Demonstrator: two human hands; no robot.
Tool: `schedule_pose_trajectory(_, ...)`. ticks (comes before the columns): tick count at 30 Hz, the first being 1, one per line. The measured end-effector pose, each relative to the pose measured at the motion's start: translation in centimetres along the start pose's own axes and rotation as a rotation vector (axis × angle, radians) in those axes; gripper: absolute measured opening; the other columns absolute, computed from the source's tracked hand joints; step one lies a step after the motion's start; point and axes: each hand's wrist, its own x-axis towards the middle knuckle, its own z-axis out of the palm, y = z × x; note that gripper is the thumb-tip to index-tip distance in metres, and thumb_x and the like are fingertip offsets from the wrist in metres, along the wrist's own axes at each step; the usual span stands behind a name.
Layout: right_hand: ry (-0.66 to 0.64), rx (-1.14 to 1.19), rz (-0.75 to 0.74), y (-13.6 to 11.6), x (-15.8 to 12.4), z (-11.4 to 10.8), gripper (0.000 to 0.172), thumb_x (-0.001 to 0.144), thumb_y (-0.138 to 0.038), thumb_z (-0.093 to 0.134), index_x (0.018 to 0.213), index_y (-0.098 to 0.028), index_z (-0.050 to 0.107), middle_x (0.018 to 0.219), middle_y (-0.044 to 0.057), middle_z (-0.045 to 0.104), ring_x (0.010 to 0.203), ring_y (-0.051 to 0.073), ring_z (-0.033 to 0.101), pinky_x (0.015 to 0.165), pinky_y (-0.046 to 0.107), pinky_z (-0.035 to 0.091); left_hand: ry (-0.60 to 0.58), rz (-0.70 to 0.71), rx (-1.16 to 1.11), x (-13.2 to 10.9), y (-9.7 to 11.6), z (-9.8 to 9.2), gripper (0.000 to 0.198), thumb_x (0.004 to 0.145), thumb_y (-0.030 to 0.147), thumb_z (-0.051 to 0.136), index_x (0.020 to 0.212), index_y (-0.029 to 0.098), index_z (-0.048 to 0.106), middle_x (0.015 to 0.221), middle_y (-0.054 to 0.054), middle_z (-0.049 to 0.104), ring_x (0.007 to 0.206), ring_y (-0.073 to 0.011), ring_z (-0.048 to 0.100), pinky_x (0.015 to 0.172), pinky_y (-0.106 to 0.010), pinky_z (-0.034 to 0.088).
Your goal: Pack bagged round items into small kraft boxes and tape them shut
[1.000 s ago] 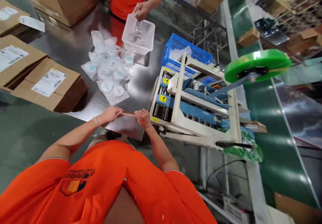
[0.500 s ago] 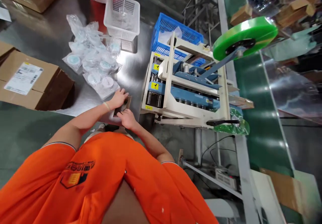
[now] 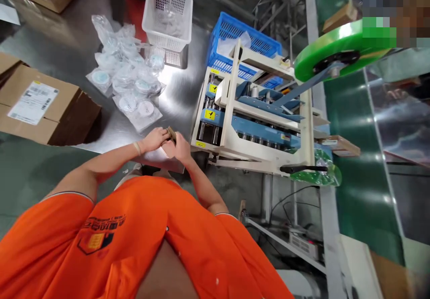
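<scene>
My left grip (image 3: 152, 140) and right grip (image 3: 179, 149) are closed together on one small brown flat piece (image 3: 172, 133), mostly hidden by my fingers, material unclear, over the edge of the steel desk (image 3: 179, 75). Beyond lie one pile of overlapping clear pouches (image 3: 129, 75), count unclear; one white basket (image 3: 167, 16); one blue crate (image 3: 242, 39).

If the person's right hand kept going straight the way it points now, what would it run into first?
The small brown piece, which the right hand already seems to touch, though depth is hard to judge. Beyond it lie clear plastic bags.
</scene>
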Motion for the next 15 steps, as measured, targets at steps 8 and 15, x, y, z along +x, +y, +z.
schedule_pose_trajectory(8, -0.01, -0.082, 0.075, -3.0, -1.7, 3.4, 0.083, 0.1, -0.041, 0.08, 0.171, -0.012, 0.048, 0.178, 0.037, 0.036, 0.154, 0.053, 0.052, 0.118, 0.075, 0.05, 0.372, -0.508, -0.497, -0.9, 0.2, 3.8, 0.101, 0.09, 0.051, 0.088, 0.165, 0.009, 0.036, 0.166, -0.033, 0.044, 0.154, -0.0434, 0.048, 0.127, -0.061, 0.04)
schedule_pose_trajectory(15, -0.175, 0.402, -0.017, -4.3, 0.9, 4.4, 0.055, 0.111, -0.025, 0.053, 0.164, -0.013, 0.053, 0.148, 0.017, 0.075, 0.122, 0.022, 0.077, 0.099, 0.032, 0.065, 0.361, -0.725, -0.821, -9.9, -1.5, 2.7, 0.101, 0.1, 0.051, 0.076, 0.177, 0.022, 0.018, 0.151, -0.023, 0.063, 0.129, -0.0348, 0.066, 0.107, -0.054, 0.059)
